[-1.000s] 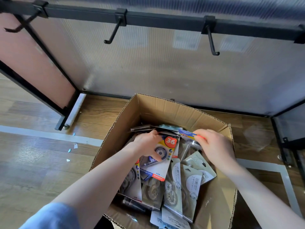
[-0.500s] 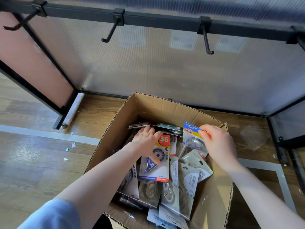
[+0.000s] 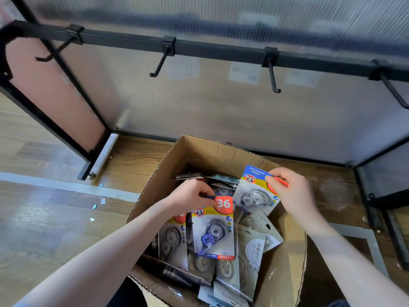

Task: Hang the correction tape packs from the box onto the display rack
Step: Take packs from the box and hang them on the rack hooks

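An open cardboard box on the floor holds several correction tape packs. My left hand pinches the top of a pack with a blue tape roller and a red "36" badge, lifted above the pile. My right hand pinches the top right corner of a second pack with a clear roller, tilted upright over the box's far right. The display rack's black bar runs across above, with bare hooks, one near the middle and another to its right.
A translucent ribbed panel backs the rack, whose black frame legs stand on the wooden floor. More hooks jut out at far left and far right. Tape strips and small scraps mark the floor left of the box.
Both hands have risen out of the pile, each lifting its pack. The right pack has swung up from flat to upright. The view has tipped so the rack bar sits lower.
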Available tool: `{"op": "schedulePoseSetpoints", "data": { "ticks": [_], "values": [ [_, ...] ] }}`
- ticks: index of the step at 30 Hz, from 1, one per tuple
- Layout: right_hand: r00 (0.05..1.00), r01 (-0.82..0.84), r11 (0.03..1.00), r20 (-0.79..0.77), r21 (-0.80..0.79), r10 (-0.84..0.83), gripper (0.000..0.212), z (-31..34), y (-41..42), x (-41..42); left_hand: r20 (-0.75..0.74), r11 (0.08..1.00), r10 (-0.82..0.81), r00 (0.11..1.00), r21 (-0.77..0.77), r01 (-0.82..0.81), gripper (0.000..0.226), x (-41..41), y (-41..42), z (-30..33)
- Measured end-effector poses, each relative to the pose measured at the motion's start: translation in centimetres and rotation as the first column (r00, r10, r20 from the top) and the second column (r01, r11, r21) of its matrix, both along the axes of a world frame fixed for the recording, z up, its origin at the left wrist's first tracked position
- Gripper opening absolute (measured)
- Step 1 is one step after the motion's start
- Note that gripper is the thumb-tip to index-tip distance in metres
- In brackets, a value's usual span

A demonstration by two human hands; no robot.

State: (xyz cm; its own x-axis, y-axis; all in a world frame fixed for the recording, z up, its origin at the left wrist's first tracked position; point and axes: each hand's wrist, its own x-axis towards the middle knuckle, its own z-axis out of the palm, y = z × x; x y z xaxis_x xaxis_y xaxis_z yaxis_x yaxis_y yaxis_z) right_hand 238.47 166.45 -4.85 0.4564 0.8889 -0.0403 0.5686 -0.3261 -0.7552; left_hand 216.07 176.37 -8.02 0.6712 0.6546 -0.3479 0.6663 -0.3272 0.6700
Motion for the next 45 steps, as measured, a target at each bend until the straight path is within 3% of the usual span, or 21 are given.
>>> {"op": "schedulePoseSetpoints", "data": {
  "ticks": [6,10,19,23,31,39,45],
  "values": [
    [0.992,0.005,0.997,-0.122,0.076,0.004,0.014,4.9,1.5,0.7,0.073,0.996,0.088,0.993,-0.006,-0.087,0.006,-0.9,1.4,6.1],
    [0.994,0.008,0.988,-0.106,0.154,0.009,0.022,9.4,2.4,0.7,0.061,0.990,0.113,0.992,0.079,-0.117,0.016,-1.1,2.5,11.5],
    [0.997,-0.062,0.966,-0.027,0.253,0.071,0.020,21.8,3.6,0.4,0.129,0.967,0.122,0.984,0.210,-0.147,0.009,-1.1,3.8,24.1],
    [0.996,-0.084,0.973,0.048,0.216,0.075,0.025,27.5,3.5,-0.5,0.161,0.954,0.167,0.973,0.222,-0.201,0.019,-1.2,3.7,30.2],
    [0.950,-0.197,0.980,0.253,0.032,0.183,0.008,43.5,3.0,-4.1,0.191,0.938,0.194,0.962,0.252,-0.239,0.027,-3.2,2.6,47.1],
    [0.926,-0.217,0.976,0.321,0.026,0.198,0.009,60.0,1.4,-6.9,0.221,0.928,0.186,0.957,0.280,-0.245,0.015,-5.9,1.0,63.7],
    [0.936,-0.194,0.977,0.315,0.092,0.157,0.008,67.9,-0.3,-6.7,0.253,0.921,0.131,0.958,0.327,-0.212,0.022,-4.8,0.1,71.7]
  ]
}}
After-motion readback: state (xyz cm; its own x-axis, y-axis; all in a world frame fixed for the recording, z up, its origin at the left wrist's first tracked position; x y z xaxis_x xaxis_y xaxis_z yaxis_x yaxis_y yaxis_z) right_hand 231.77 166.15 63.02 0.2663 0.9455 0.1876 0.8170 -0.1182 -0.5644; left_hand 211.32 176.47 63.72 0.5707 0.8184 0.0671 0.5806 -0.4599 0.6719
